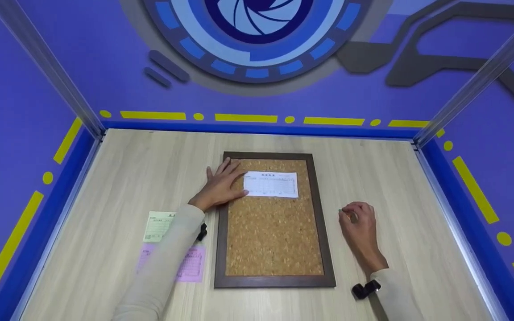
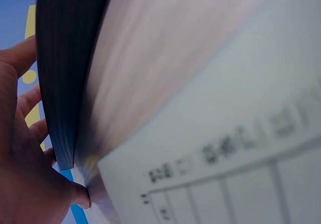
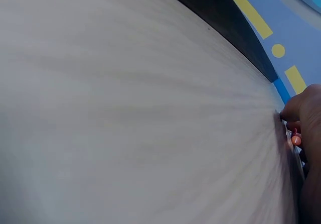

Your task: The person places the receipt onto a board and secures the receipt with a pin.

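**Left hand pins white slip to cork board as right hand pinches a small pin**

From my remote seat, the head camera shows the left hand [image 1: 219,187] lying flat across the left frame of the cork board [image 1: 275,240], fingers straight and spread, the thumb tip touching the left edge of the white slip [image 1: 271,184]. The slip, printed with a table, lies in the upper part of the cork, level and square to the frame. The left wrist view confirms it: the dark frame runs past the palm and the printed paper fills the picture, blurred.

The right hand [image 1: 358,223] rests on the wooden table [image 1: 118,178] just right of the board, fingers curled together. In the right wrist view I can make out a small orange pin [image 3: 296,139] pinched between the fingertips, close to the tabletop.

Left of the board, partly under the left sleeve, lie a green slip [image 1: 159,226] and, nearer the person, a pink slip [image 1: 191,265]. Purple walls with yellow dashes enclose the table.
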Motion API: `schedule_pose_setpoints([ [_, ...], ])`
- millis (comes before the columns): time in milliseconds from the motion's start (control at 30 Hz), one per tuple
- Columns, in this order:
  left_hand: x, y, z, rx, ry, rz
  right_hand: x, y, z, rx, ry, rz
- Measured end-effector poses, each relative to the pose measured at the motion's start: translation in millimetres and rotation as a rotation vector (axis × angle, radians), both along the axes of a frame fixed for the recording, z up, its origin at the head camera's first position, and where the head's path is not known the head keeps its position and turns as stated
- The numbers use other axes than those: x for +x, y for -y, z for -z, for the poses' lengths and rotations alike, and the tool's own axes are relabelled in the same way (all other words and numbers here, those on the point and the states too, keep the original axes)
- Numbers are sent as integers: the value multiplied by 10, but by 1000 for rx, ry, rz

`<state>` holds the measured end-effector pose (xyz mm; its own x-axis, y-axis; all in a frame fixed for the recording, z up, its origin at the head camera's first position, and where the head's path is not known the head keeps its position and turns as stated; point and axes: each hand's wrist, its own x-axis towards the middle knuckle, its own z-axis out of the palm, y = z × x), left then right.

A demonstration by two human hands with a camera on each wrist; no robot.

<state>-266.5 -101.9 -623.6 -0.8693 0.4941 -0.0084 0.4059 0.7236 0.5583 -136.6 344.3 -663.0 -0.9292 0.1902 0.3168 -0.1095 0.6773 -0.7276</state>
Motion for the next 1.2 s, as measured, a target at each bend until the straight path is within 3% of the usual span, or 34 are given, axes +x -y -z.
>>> schedule_pose_setpoints([
  [400, 10, 26, 78, 11, -2, 8, -17, -7, 46, 3, -6, -18],
  [667, 29, 56, 92, 18, -6, -5, -56, 4, 55, 34, -60, -48],
  [1200, 7, 21, 34, 13, -11, 22, 25, 23, -9, 3, 24, -2],
])
